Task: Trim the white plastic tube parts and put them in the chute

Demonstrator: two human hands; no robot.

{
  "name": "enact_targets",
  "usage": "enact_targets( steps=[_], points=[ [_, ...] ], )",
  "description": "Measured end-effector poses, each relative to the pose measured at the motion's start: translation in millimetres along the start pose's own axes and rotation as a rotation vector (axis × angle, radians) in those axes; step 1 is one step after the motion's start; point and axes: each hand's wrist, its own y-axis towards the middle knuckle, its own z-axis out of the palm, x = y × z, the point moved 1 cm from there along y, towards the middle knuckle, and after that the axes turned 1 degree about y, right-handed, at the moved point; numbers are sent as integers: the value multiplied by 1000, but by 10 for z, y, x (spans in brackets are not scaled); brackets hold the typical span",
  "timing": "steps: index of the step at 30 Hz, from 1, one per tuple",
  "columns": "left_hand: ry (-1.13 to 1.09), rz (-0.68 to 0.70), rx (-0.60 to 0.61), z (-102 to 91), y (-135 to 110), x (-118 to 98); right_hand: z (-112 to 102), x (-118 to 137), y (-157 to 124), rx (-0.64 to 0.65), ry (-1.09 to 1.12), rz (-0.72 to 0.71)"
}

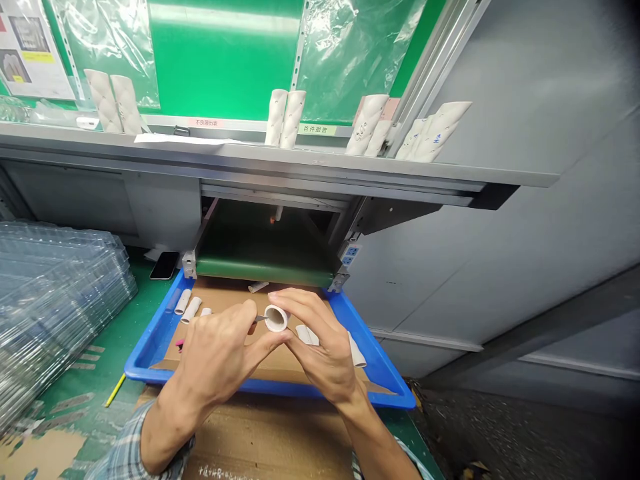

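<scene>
My right hand is closed round a short white plastic tube, its open end turned towards me. My left hand is closed on a small metal blade whose tip touches the tube's rim. Both hands hover over a blue tray lined with brown cardboard. Several more white tubes lie loose in the tray, some partly hidden behind my hands.
A green conveyor belt ends just behind the tray. Stacked clear plastic trays fill the left. A phone lies on the green mat. White moulded parts stand on the grey shelf above. A cardboard sheet lies before the tray.
</scene>
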Motion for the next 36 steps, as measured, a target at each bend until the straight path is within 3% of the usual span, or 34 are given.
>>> enact_targets(
  steps=[9, 12, 15, 19, 22, 25, 36],
  points=[
    [-194, 55, 31, -23, 34, -37, 34, -26, -29, -31, 40, 45],
    [-285, -9, -18, -19, 34, 8, 76, -49, -24, -145, 221, 234],
    [-373, -58, -15, 14, 29, 48, 117, -87, -5, -255, 570, 420],
    [-525, 35, -18, 60, 24, 20, 157, -127, 9, -222, 793, 575],
    [-543, 45, -112, 56, 17, -5, 197, -128, 4, -33, 767, 629],
    [-530, 36, -176, 31, 8, -3, 220, -117, 2, 90, 619, 581],
    [-437, 99, -252, -139, -45, -82, -23, -186, 83, -23, 375, 459]
  ],
)
